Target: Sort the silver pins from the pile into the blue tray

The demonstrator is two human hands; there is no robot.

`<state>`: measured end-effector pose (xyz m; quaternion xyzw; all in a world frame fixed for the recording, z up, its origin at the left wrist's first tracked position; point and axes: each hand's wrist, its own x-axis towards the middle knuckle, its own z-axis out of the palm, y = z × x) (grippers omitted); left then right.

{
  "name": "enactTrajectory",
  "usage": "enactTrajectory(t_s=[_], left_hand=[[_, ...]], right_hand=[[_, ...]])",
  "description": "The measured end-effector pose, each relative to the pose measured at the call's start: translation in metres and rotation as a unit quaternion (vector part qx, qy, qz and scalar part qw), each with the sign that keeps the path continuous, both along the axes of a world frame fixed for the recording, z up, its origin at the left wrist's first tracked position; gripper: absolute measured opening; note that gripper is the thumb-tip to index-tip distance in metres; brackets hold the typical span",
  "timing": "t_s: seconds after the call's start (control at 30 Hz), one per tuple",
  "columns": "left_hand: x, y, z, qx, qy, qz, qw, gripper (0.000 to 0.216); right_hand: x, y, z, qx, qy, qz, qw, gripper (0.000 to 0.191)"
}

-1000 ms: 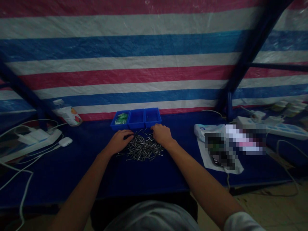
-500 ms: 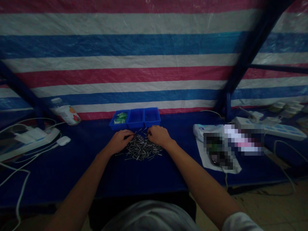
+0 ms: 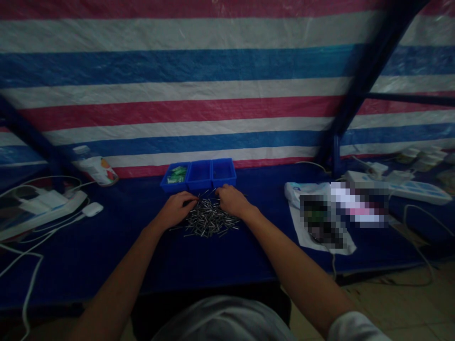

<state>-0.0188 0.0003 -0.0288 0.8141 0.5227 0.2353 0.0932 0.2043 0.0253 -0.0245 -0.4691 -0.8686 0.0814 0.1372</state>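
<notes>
A heap of thin metal pins [image 3: 209, 220], possibly nails or rivets, lies loose on the dark blue table. At its upper left edge is my left hand [image 3: 177, 208], with thumb and forefinger drawn together over the pins. My right hand [image 3: 232, 201] rests at the heap's upper right, its fingers curled down, and a few pins stick out by its fingertips. What either hand pinches is too small and dark to make out. Just behind the heap stands a blue three-part tray [image 3: 200, 173]; small green-and-clear packets [image 3: 177, 174] fill its left compartment.
On the left are a power strip [image 3: 46, 213] with white cables and a bottle [image 3: 95, 166]. To the right, a white plastic bag [image 3: 302, 189] lies beside blurred items, with another power strip [image 3: 415, 188] behind. A striped sheet [image 3: 213, 90] hangs at the back.
My right hand has shifted slightly left and away from me, to the protruding pins at the top of the heap. My left hand stays almost where it was. The view has moved slightly.
</notes>
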Motion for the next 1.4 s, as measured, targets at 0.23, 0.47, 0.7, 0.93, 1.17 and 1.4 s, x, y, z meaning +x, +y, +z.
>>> enactTrajectory(t_s=[0.23,0.47,0.7,0.93,1.17,1.4], left_hand=[[0.001,-0.001,0.001,0.034,-0.027,0.008,0.999,0.027],[0.008,-0.006,0.008,0.09,-0.086,0.014,0.992,0.024],[0.012,-0.008,0.007,0.079,-0.1,0.004,0.992,0.02],[0.012,-0.008,0.006,0.079,-0.102,0.009,0.992,0.02],[0.013,-0.008,0.008,0.071,-0.122,0.031,0.99,0.021],[0.014,-0.009,0.009,0.07,-0.154,0.047,0.984,0.022]], right_hand=[[-0.003,0.006,-0.004,-0.01,0.083,0.019,0.996,0.04],[-0.011,0.001,-0.002,0.007,0.168,0.093,0.981,0.036],[-0.017,-0.004,-0.006,0.015,0.185,0.125,0.975,0.034],[-0.018,-0.006,-0.004,0.022,0.193,0.129,0.972,0.035],[-0.02,-0.009,0.001,0.02,0.242,0.129,0.962,0.028],[-0.02,-0.012,0.004,0.031,0.259,0.152,0.953,0.029]])
